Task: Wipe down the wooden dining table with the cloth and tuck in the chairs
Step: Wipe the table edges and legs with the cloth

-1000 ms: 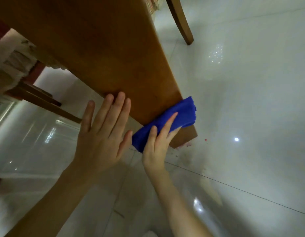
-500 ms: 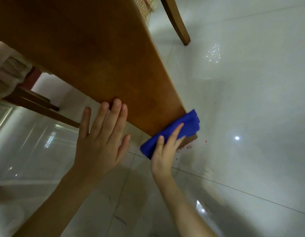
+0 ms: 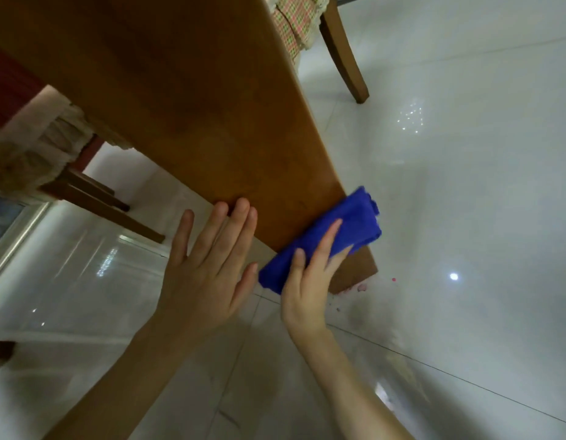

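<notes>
From where I stood, the wooden table (image 3: 186, 106) showed a brown, faintly smeared top. A folded blue cloth (image 3: 354, 223) lay across its near corner and hung over the right edge, with the right hand (image 3: 310, 281) pressing it flat under straight fingers. The left hand (image 3: 205, 271) rested 3 fingertips on the near edge, just beside the cloth. Below, the glossy white tiled floor (image 3: 466, 185) bore 1 curved chair leg (image 3: 345, 58) at the far right and a few pink specks (image 3: 393, 280) near the table's corner.
</notes>
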